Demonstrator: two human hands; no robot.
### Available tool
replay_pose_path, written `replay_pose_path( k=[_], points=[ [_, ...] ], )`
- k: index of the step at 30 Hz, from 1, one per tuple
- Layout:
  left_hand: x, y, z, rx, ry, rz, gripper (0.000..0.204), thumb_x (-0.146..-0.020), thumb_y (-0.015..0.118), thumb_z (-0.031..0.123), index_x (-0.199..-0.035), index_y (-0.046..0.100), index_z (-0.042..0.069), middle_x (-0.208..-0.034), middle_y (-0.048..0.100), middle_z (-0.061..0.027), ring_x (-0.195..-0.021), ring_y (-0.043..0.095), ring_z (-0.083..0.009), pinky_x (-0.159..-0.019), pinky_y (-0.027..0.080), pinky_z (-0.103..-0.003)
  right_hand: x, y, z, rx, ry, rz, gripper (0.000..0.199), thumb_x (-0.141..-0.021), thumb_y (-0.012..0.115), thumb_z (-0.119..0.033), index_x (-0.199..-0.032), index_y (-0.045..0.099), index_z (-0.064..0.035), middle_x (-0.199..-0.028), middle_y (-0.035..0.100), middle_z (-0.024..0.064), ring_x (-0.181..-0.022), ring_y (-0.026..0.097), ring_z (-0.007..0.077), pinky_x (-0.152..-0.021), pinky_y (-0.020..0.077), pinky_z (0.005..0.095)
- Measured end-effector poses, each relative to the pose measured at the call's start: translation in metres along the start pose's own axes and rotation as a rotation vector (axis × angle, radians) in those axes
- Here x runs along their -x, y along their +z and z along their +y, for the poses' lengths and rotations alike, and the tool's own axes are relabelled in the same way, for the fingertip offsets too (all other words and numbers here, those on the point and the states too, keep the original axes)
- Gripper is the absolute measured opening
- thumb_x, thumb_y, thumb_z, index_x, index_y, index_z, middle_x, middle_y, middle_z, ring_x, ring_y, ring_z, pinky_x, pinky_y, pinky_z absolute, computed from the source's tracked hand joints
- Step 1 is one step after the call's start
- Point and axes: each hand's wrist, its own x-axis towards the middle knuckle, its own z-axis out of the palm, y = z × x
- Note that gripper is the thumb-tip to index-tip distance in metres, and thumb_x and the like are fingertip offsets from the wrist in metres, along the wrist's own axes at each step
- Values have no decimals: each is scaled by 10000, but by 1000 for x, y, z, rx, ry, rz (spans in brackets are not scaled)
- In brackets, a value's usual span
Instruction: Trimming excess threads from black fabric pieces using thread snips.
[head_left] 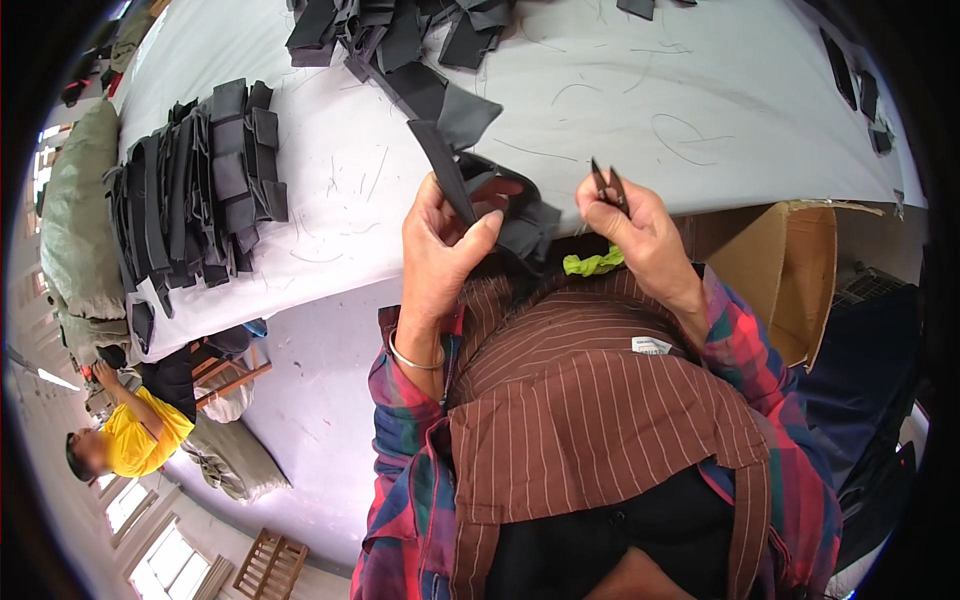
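Observation:
My left hand (452, 240) is closed on a dark grey fabric piece (525, 215), pinched between thumb and fingers near the table's front edge. Part of that cloth hangs past the edge, and a strip of it reaches up toward the heap of dark fabric pieces (400, 40) at the far side. In my right hand (640, 230) is a pair of small dark thread snips (608, 188), blades pointing up and a little apart. The snips are to the right of the cloth, not touching it. Bright green fabric (594, 263) shows at my waist below the right hand.
On the white-covered table (330, 170), stacked dark fabric strips (195, 185) lie at the left, among loose threads. A cardboard box (800, 280) stands under the table at right. A person in yellow (145, 435) is at far left, near a wooden pallet (270, 565).

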Motion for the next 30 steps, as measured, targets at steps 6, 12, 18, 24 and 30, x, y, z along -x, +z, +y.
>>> replay_pose_path(
  k=[6, 12, 18, 24, 30],
  points=[
    [-3, 4, 0, -5, -10, 2, 372, -835, 634, -19, -1181, 498, -40, -1085, 652, -137, -981, 625, -154, -868, 497, -255, 3, -16, 0, 269, -45, 136, 67, -901, 608, -94, -890, 583, -34, -721, 521, -46, -662, 428, 65, -640, 387, 226],
    [-2, 6, -6, 29, -4, 7, 393, -837, 649, -2, -1196, 493, -40, -1101, 645, -144, -1012, 623, -166, -870, 498, -259, 13, -10, 2, 936, -321, 144, 183, -808, 700, -197, -972, 653, -132, -776, 611, 15, -719, 544, 200, -660, 368, 308],
    [-1, 8, -6, 11, -35, -2, 396, -838, 639, -3, -1202, 488, -41, -1110, 642, -142, -1026, 619, -170, -875, 492, -259, 11, -7, 7, 980, -393, 127, 172, -786, 707, -191, -949, 670, -153, -769, 589, -13, -715, 517, 198, -665, 340, 328],
    [-4, 7, -2, 26, -38, -9, 394, -835, 619, -28, -1206, 485, -43, -1109, 640, -140, -1029, 616, -170, -887, 484, -265, 2, -4, 5, 1070, -448, 122, 155, -768, 716, -178, -916, 677, -153, -767, 605, -17, -699, 523, 206, -663, 344, 331],
    [6, -14, 23, 199, -52, -124, 419, -812, 598, 24, -1206, 478, -49, -1064, 633, -166, -908, 651, -213, -729, 509, -265, -8, -13, 4, 395, -187, 220, 145, -869, 594, -29, -996, 663, -13, -898, 665, 64, -819, 590, 132, -763, 457, 257]
  ],
)
